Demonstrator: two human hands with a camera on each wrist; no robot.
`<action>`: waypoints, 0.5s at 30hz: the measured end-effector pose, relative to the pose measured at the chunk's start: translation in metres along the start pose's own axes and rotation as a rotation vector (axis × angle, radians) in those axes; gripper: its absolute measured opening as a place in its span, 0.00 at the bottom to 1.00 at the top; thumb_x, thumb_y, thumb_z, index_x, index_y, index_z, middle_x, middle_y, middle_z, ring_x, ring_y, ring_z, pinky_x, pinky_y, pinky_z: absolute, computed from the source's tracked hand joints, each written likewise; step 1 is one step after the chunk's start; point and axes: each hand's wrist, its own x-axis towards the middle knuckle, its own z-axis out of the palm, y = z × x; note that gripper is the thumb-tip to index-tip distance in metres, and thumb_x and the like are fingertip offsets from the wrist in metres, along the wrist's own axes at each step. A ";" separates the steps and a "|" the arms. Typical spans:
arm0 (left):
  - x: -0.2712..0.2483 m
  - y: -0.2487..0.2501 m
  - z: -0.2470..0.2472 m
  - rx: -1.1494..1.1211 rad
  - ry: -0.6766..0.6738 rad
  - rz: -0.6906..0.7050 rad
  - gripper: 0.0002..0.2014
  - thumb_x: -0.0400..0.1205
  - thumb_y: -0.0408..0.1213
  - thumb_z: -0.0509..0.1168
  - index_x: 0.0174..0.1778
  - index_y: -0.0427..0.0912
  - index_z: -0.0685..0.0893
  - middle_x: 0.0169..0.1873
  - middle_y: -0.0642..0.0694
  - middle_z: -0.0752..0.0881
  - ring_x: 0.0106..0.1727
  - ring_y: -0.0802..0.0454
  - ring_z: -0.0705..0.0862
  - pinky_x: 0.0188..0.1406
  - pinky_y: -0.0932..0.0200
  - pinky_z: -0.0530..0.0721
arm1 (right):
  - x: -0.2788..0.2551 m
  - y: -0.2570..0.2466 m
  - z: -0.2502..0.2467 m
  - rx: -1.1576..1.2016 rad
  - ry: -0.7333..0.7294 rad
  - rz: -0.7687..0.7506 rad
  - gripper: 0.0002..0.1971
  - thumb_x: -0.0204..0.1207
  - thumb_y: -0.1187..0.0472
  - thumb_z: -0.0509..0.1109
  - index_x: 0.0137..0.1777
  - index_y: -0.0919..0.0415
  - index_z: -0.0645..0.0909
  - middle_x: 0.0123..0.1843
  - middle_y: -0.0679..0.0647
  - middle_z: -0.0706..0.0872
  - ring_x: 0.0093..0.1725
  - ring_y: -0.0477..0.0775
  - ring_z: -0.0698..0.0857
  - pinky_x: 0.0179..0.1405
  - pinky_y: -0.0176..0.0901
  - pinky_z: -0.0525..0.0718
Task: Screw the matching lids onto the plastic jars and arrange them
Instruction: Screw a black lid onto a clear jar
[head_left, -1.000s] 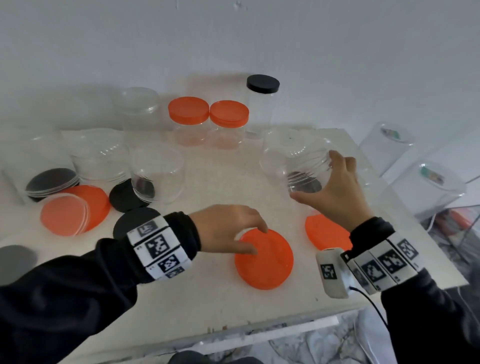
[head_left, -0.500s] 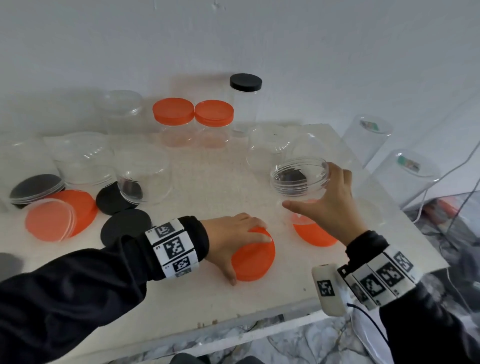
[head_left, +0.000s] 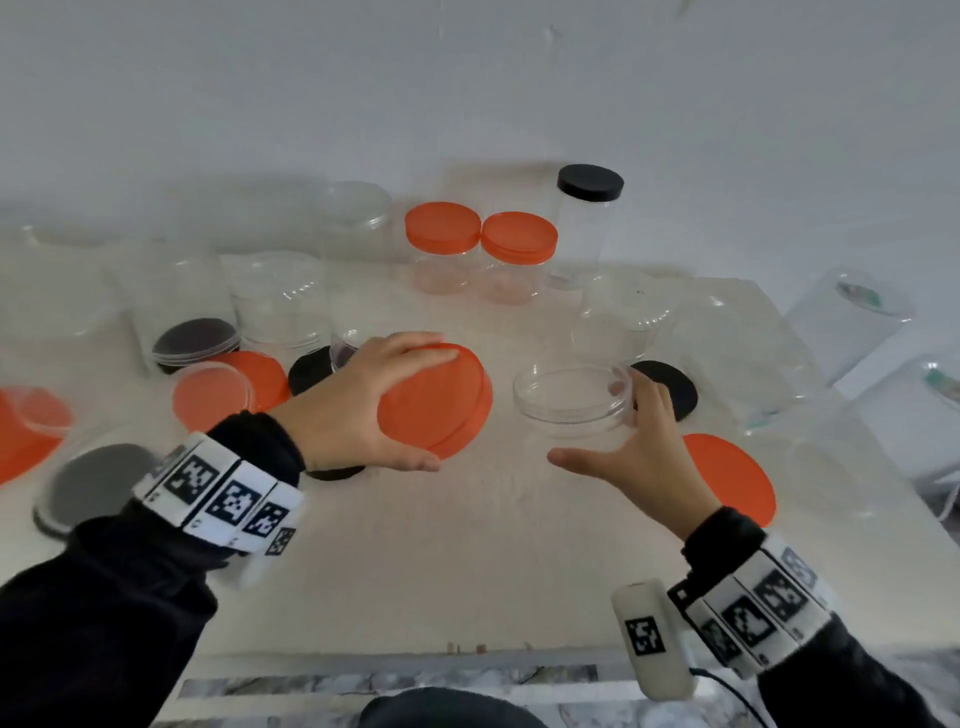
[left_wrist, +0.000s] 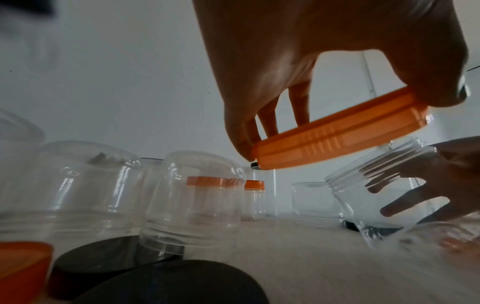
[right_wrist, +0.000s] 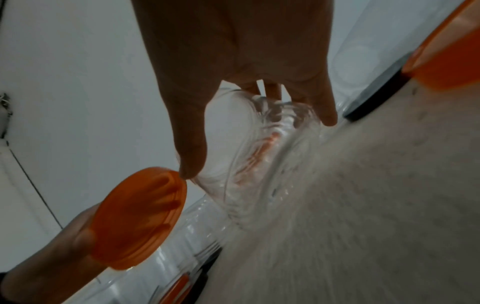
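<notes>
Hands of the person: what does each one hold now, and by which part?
The left hand grips an orange lid by its rim. The right hand holds an open clear jar by its side wall.

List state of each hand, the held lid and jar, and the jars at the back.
left hand: grips orange lid by its rim
orange lid: lifted, tilted, not on a jar
right hand: holds clear jar
clear jar: open, mouth up, no lid
two orange-lidded jars: capped, upright, side by side
black-lidded jar: capped, upright
loose orange lid: flat on table
</notes>
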 end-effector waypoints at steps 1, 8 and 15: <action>-0.003 0.000 -0.001 -0.009 0.032 -0.008 0.47 0.53 0.78 0.65 0.70 0.72 0.60 0.75 0.68 0.58 0.75 0.67 0.56 0.69 0.66 0.57 | 0.001 -0.001 0.005 -0.004 -0.029 -0.011 0.54 0.52 0.51 0.86 0.77 0.52 0.59 0.68 0.47 0.65 0.63 0.42 0.70 0.64 0.36 0.66; -0.010 -0.004 0.003 -0.117 0.137 -0.077 0.45 0.55 0.65 0.71 0.69 0.64 0.63 0.75 0.67 0.60 0.74 0.59 0.61 0.69 0.61 0.64 | 0.007 -0.001 0.036 0.117 -0.188 -0.025 0.54 0.54 0.59 0.86 0.76 0.50 0.55 0.71 0.45 0.67 0.69 0.45 0.70 0.62 0.35 0.74; 0.002 -0.008 0.010 -0.113 0.064 -0.005 0.43 0.57 0.65 0.70 0.69 0.61 0.66 0.75 0.65 0.59 0.75 0.70 0.56 0.66 0.77 0.56 | 0.013 0.000 0.044 0.125 -0.289 -0.004 0.49 0.54 0.61 0.86 0.70 0.48 0.57 0.71 0.45 0.67 0.70 0.46 0.70 0.55 0.31 0.74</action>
